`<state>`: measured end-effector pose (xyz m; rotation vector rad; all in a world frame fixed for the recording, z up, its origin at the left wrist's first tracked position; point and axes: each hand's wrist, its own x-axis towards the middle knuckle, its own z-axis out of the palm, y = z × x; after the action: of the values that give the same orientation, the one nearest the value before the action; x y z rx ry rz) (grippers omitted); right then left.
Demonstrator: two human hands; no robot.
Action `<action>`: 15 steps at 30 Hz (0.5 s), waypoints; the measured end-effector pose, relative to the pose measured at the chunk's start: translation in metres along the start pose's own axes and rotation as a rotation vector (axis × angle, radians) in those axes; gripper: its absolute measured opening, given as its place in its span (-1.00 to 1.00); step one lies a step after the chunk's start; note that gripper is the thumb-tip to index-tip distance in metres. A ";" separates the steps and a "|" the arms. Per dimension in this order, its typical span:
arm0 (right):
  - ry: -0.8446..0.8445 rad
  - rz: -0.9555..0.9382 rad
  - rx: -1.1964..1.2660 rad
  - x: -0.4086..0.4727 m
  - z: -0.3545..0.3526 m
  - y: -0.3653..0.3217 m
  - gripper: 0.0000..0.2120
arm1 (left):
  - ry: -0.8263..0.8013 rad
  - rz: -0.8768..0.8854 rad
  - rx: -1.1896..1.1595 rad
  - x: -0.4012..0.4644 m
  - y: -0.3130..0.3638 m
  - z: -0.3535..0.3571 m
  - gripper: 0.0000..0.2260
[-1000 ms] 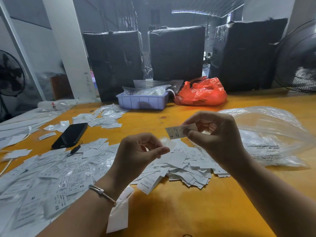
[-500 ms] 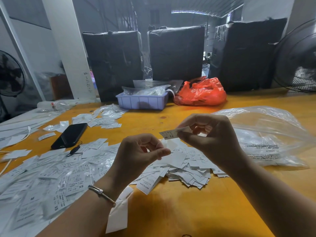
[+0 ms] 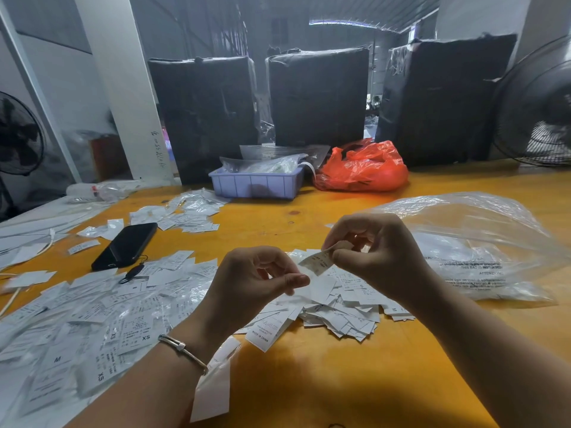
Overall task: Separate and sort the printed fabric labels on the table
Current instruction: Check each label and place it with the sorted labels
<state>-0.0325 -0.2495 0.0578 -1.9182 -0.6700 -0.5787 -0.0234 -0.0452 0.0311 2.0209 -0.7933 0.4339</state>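
My right hand (image 3: 380, 254) pinches one small white printed label (image 3: 316, 263) between thumb and fingertips, held above the table. My left hand (image 3: 253, 279) hovers just left of and below it, fingers curled, thumb against the forefinger, with nothing visible in its grip. Under both hands lies a heap of loose white labels (image 3: 340, 310). A wide spread of labels marked XS and M (image 3: 92, 329) covers the table's left side. A smaller group of labels (image 3: 185, 211) lies farther back.
On the orange table (image 3: 324, 381) a black phone (image 3: 126, 245) lies left of centre. A clear plastic bag (image 3: 469, 242) sits at the right, a lilac tray (image 3: 256, 183) and red bag (image 3: 361, 168) at the back. Black wrapped bales and fans stand behind.
My right hand has lowered the label and brought it left, closer to my left thumb; the label now tilts downward. My left hand has hardly moved.
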 end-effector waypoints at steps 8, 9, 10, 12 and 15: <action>-0.168 -0.016 -0.098 -0.002 0.005 0.002 -0.81 | -0.065 -0.052 -0.002 -0.001 -0.001 0.003 -0.75; -0.168 -0.017 -0.099 -0.002 0.005 0.002 -0.82 | -0.067 -0.064 -0.015 -0.001 0.000 0.003 -0.75; -0.145 -0.015 -0.093 -0.001 0.005 0.003 -0.83 | -0.065 -0.077 -0.032 -0.001 0.000 0.003 -0.75; -0.076 0.014 -0.035 -0.001 0.005 0.005 -0.81 | -0.043 -0.114 -0.085 0.000 0.000 0.002 -0.77; -0.030 0.072 0.096 0.000 0.004 0.004 -0.83 | -0.033 -0.216 -0.220 0.002 -0.001 -0.001 -0.75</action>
<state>-0.0292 -0.2477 0.0533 -1.8568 -0.6335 -0.4654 -0.0215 -0.0442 0.0321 1.8853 -0.6056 0.1815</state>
